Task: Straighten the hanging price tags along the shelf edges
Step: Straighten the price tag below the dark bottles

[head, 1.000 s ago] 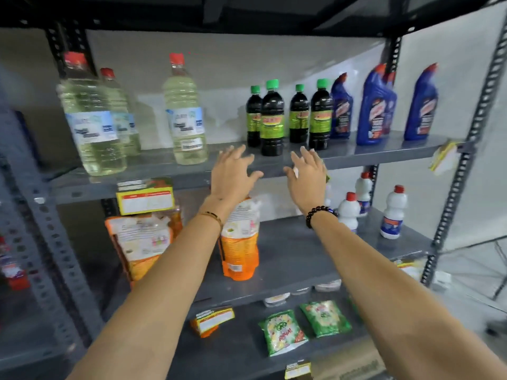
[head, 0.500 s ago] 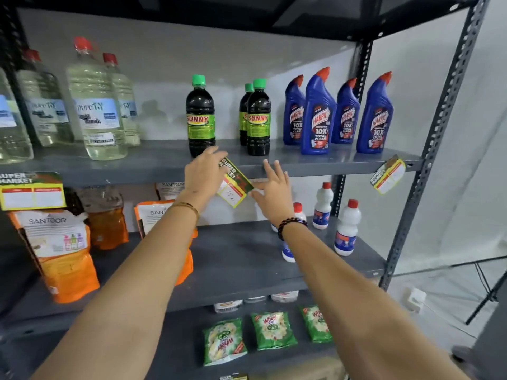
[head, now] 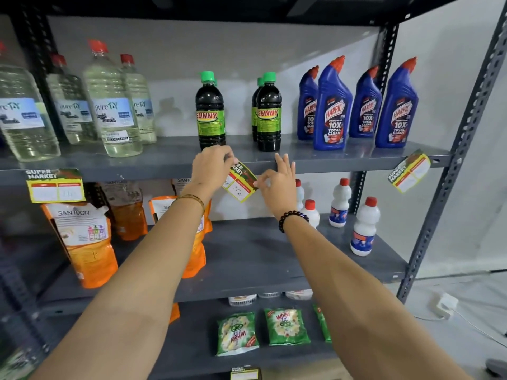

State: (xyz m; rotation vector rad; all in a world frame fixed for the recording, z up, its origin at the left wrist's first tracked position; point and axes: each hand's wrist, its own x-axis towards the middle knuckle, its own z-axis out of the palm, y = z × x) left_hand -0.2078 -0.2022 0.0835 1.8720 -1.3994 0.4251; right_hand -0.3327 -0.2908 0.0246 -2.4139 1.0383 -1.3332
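A yellow and green price tag (head: 240,182) hangs crooked from the front edge of the upper grey shelf (head: 329,163), tilted down to the right. My left hand (head: 211,167) pinches its top left corner at the shelf edge. My right hand (head: 277,182) pinches its right edge between thumb and forefinger, other fingers spread. A second tag (head: 56,185) hangs level at the left of the same edge. A third tag (head: 410,171) hangs tilted at the right end.
Clear bottles (head: 112,105), dark Sunny bottles (head: 210,111) and blue Harpic bottles (head: 332,105) stand on the upper shelf. Orange pouches (head: 85,242) and white bottles (head: 363,229) sit on the middle shelf. Green sachets (head: 285,326) lie below. A steel upright (head: 450,174) stands at right.
The view swung right along the shelf. Both hands went from hovering at the shelf edge to pinching the middle tag, the right hand closing on its right edge.
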